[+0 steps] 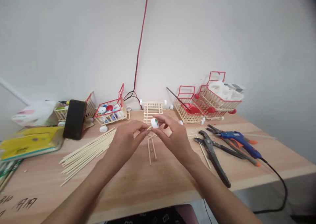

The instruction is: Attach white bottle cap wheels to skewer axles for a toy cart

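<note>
My right hand pinches a white bottle cap with a green mark, above the middle of the table. Close beside it, my left hand has its thumb and fingertips closed on a short wooden stick that points toward the cap; whether the two touch I cannot tell. Below the hands lie loose cut sticks. Just behind, a ladder-like wooden frame with white cap wheels stands partly hidden by my fingers.
A bundle of sticks lies left, near a phone and yellow packet. Cutting pliers and a blue glue gun lie right. Small stick carts line the wall, one holding red material.
</note>
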The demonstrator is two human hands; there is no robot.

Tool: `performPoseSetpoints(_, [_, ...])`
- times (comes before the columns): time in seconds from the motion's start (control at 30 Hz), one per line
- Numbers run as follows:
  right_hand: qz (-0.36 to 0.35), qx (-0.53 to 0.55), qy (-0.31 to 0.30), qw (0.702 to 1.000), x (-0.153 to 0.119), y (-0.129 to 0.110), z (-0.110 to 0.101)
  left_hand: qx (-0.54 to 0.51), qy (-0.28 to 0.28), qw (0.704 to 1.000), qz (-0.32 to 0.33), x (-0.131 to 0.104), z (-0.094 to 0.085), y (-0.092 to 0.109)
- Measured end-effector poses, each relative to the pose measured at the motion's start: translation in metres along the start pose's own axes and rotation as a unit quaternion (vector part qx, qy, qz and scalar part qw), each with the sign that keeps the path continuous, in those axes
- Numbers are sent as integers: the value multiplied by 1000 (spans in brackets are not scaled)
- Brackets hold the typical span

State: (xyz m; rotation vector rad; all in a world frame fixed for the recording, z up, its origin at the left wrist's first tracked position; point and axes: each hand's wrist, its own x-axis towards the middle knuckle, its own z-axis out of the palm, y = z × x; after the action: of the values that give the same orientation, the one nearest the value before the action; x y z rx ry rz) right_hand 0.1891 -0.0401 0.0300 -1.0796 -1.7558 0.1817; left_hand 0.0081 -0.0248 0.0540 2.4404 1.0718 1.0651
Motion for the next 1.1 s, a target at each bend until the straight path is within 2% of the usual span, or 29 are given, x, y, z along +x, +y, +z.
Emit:
performPoseSetpoints(0.17, [-8, 8, -2, 1000, -8, -1, 6, -47, -11, 997, -52, -10, 1, 2])
performPoseSetpoints(0.37, [-1, 33, -4, 999, -11, 0, 8, -96, -32, 986, -133, -10, -1, 3])
performPoseSetpoints(0.57, [24, 69, 16, 997, -13, 4, 5, -241, -43, 947, -205, -7, 5, 4])
performPoseSetpoints(0.63, [21, 61, 41, 997, -14, 6, 3, -320, -39, 915, -242, -6, 8, 3])
performPoseSetpoints(0.7, [4, 43, 59, 997, -15, 7, 1, -412, -30, 866, -281, -5, 12, 3])
performPoseSetpoints(0.83, [-53, 20, 34, 998, -18, 7, 1, -547, -37, 765, -337, -4, 20, -1])
performPoseSetpoints(0.97, [-104, 2, -9, 995, -20, 7, 4, -621, -33, 701, -350, -4, 27, -4])
performPoseSetpoints(1.1, [-149, -23, -21, 988, -22, 8, 7, -666, -18, 644, -377, -5, 32, -2])
